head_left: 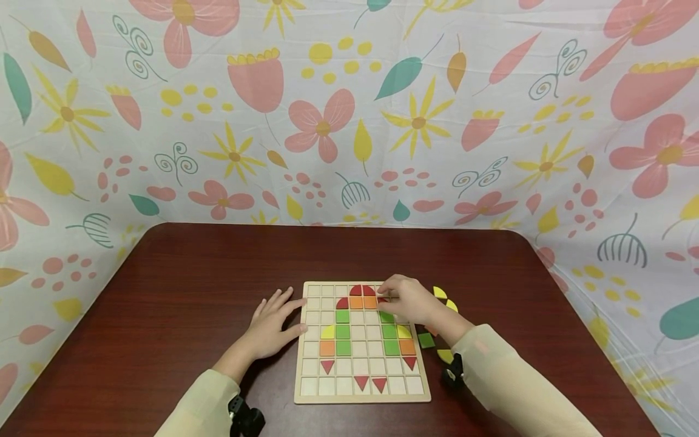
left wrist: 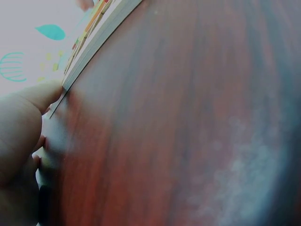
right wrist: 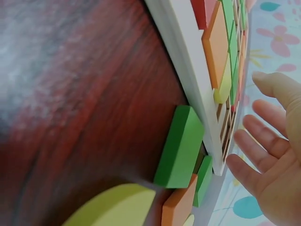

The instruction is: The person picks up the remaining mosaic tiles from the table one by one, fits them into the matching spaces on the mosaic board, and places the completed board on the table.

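A square wooden grid board (head_left: 300,370) lies on the table with flat coloured pieces in its cells. My left hand (head_left: 270,331) rests at its left edge, fingers spread, with thumb and a finger touching the rim; in the left wrist view the thumb (left wrist: 44,94) meets the board's side. Over the upper right cells hovers my right hand (head_left: 412,300), its fingertips around a red quarter-round piece (head_left: 384,300). From the right wrist, the fingers of that hand (right wrist: 277,146) look loosely extended, thumb apart, with no piece visible between them. Green squares (head_left: 342,332) and orange squares (head_left: 363,302) form an arch.
Loose pieces lie right of the board, among them a green square (head_left: 426,340), yellow quarter-rounds (head_left: 439,292) and an orange piece (right wrist: 178,202). Several red triangles (head_left: 361,382) sit in the lower rows. Behind the dark wooden table (head_left: 218,261) hangs a flowered cloth (head_left: 327,73).
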Available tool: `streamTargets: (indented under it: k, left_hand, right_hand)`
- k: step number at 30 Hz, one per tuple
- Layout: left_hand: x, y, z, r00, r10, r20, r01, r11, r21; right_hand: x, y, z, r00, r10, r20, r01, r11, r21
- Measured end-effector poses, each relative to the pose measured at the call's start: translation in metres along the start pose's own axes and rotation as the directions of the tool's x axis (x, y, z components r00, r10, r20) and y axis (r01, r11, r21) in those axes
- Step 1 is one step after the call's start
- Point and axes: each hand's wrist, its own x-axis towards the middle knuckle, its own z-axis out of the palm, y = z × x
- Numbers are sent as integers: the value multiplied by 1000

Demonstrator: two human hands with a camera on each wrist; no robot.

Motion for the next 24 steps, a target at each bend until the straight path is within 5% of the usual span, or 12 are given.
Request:
streamTargets:
  k: [10, 24]
  left_hand:
    - [-1, 0, 0, 1000, 2, 4, -2, 1000, -5]
    - [-2, 3, 0, 1000, 15, -9, -15, 1000, -8]
  right_hand:
    - [-8, 5, -3, 998, 65, -18, -64, 997, 52]
    - [-20, 11, -6, 996, 11, -86, -7, 999, 41]
